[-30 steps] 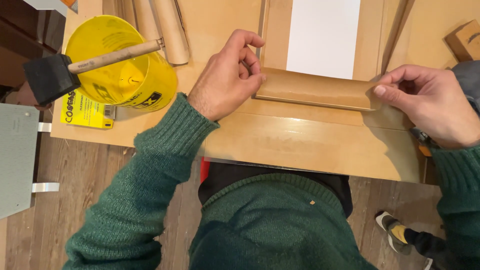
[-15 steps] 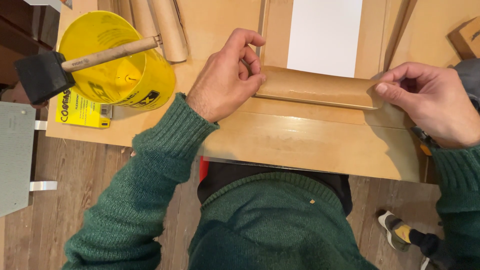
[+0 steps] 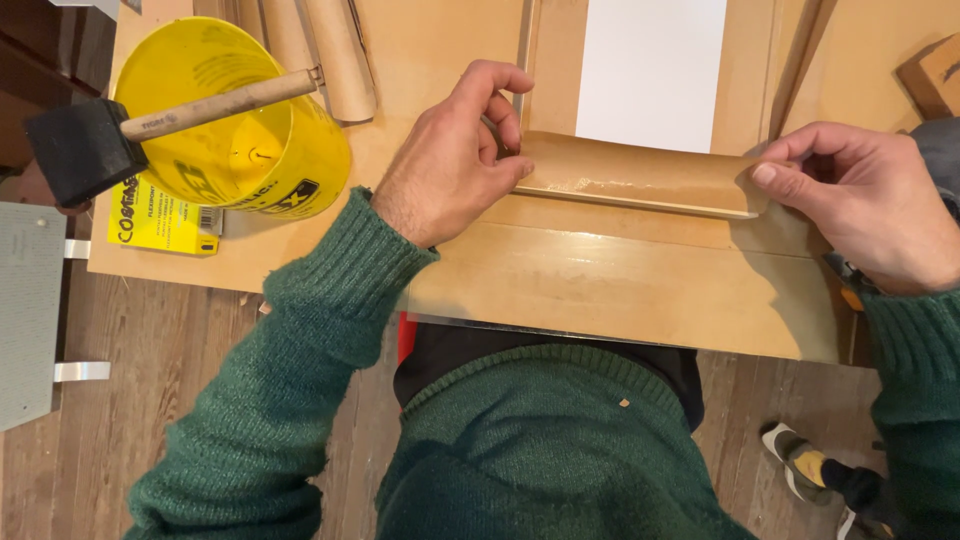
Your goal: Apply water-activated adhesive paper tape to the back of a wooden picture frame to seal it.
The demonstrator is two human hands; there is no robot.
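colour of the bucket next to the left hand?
Bright yellow with black print; the bucket sits beside the left hand, clearest in the head view.

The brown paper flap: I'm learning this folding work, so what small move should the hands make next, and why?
Probably press the brown paper flap flat, smoothing from the left hand toward the right hand. Each hand pinches one end, the flap is folded over toward the white sheet, and its surface looks glossy and slightly raised, not yet lying flat on the board.
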